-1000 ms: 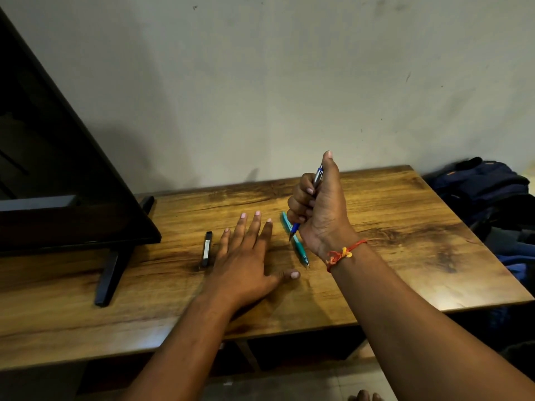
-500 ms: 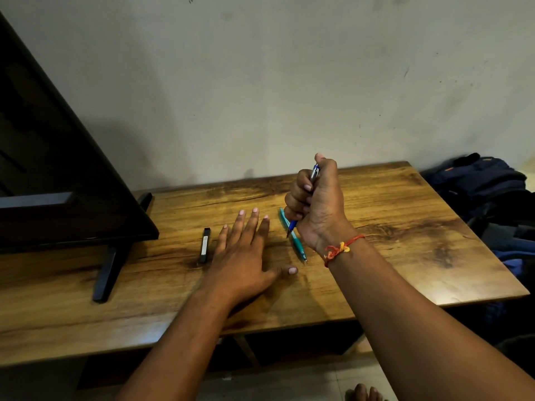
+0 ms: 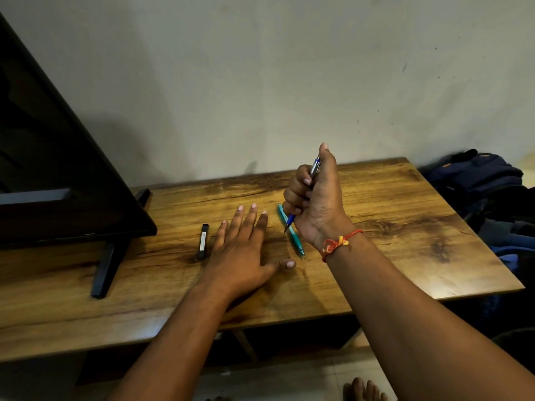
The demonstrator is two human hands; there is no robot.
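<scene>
My right hand [image 3: 314, 202] grips a blue and silver pen [image 3: 315, 166] in a fist above the wooden table [image 3: 390, 227], tip pointing down and left, thumb raised beside the top end. A teal pen [image 3: 296, 241] lies on the table just under that fist. My left hand [image 3: 241, 250] rests flat on the table with fingers spread, thumb out to the right. A small black stick-shaped object [image 3: 203, 241] lies just left of my left hand.
A black TV [image 3: 58, 169] on a slanted black foot [image 3: 105, 267] stands at the table's left end. Dark blue bags [image 3: 486, 192] are piled to the right of the table. A plain wall rises behind.
My right thumb pressed down onto the pen's top half a second ago and is raised again now. My left hand has stayed flat on the table.
</scene>
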